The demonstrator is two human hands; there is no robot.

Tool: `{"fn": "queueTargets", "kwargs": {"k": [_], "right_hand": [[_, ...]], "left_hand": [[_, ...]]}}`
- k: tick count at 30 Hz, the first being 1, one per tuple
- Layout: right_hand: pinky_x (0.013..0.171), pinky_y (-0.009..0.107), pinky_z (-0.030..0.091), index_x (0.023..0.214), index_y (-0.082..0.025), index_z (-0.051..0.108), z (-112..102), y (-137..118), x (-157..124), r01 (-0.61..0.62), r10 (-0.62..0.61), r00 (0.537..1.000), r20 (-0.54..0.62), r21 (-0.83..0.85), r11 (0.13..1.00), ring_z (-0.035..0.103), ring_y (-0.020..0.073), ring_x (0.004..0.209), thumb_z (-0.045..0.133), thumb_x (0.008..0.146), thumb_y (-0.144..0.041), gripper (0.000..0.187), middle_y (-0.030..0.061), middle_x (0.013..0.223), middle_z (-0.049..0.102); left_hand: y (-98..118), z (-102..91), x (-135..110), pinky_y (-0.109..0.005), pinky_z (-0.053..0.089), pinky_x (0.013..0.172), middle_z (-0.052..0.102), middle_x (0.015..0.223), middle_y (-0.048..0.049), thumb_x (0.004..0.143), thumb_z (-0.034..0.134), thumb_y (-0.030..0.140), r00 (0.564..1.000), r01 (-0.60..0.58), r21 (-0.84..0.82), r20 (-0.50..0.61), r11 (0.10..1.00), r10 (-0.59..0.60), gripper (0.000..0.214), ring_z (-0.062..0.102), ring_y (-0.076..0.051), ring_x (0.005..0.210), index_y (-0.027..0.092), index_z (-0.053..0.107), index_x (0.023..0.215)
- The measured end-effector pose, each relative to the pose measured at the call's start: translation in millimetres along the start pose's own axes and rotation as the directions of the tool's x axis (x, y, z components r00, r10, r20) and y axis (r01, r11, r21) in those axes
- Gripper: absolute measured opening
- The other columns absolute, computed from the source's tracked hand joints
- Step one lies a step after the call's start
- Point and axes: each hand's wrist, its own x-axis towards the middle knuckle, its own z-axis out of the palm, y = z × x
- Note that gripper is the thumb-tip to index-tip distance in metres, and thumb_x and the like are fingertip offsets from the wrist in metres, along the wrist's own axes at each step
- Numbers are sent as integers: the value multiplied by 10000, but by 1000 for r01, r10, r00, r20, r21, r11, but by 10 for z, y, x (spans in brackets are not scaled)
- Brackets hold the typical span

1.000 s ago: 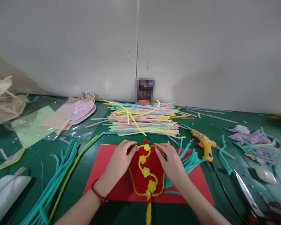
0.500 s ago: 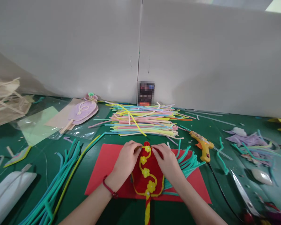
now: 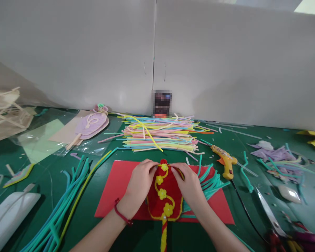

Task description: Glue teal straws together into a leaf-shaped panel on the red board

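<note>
A red hand fan [image 3: 157, 204] with yellow trim and yellow flowers lies over a red sheet [image 3: 114, 189], its red-and-yellow twisted handle pointing toward me. My left hand [image 3: 141, 178] pinches the fan's upper edge from the left, fingertips beside the small red tip at the top. From the right, my right hand [image 3: 187, 183] holds the same edge between thumb and fingers. Under my right wrist, teal pipe cleaners [image 3: 211, 182] stick out across the sheet.
A heap of pastel pipe cleaners [image 3: 160, 136] lies by the wall. A yellow glue gun [image 3: 227, 164] and scissors [image 3: 270, 211] are on the right. Teal strips [image 3: 57, 213], a white device [image 3: 13, 217] and a lilac fan [image 3: 90, 124] lie on the left.
The view has shifted slightly. Both hands keep nearly the same hold at the fan's top edge, with only slight movement of the fingers.
</note>
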Motion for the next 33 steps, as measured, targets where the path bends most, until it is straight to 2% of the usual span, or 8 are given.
{"fn": "queueTargets", "kwargs": {"k": [4,7,9,14,17,26,33], "right_hand": [[893,401,517,1128,-225,628,-23,26,-37,-76,77,995,-68,13,997,621,236,1046,452,909,-374,317,81,1126,669],[908,389,515,1120,-221,637,-78,29,-93,-99,101,991,-92,30,995,614,232,1075,457,904,-386,326,81,1157,661],[902,375,520,1102,-232,647,-111,32,-137,-106,108,990,-94,29,994,615,227,1075,456,903,-393,320,74,1157,663],[839,343,551,1105,-252,646,-135,70,-211,-144,145,988,-59,30,989,630,223,1052,458,901,-414,321,54,1129,679],[836,346,554,1105,-258,648,-130,103,-227,-119,120,992,-41,32,992,631,227,1051,457,904,-419,321,51,1122,683],[900,368,539,1138,-261,655,-113,151,-250,-118,118,993,-16,31,993,606,232,1099,478,895,-447,354,54,1173,662],[869,378,552,1143,-260,651,-82,160,-263,-115,114,993,-16,-19,993,604,245,1091,475,897,-433,348,65,1166,658]], "left_hand": [[-80,-102,-9,-336,540,841,710,1070,-51,875,431,202,998,33,-20,-59,999,-34,284,667,-208,967,220,671,1025],[-202,-225,-62,-343,527,895,700,1118,-45,890,392,236,983,113,-79,-139,991,-123,314,653,-201,1028,214,643,1076],[-274,-279,-126,-351,528,903,704,1108,-39,880,389,244,980,137,-103,-130,985,-149,314,656,-197,1024,214,639,1067],[-336,-244,-276,-377,502,960,680,1146,-34,817,395,162,999,4,-80,-32,997,-6,371,629,-186,1066,227,630,1097],[-336,-183,-310,-391,498,966,660,1176,-36,831,417,177,1000,-23,-75,13,997,24,362,609,-192,1093,245,614,1127],[-393,-122,-333,-401,502,954,651,1172,-41,858,427,188,998,-66,-17,-21,998,65,359,600,-200,1089,274,604,1158],[-438,-100,-342,-402,502,958,651,1182,-44,864,419,199,997,-69,-15,-35,997,69,356,601,-201,1093,268,618,1152]]}}
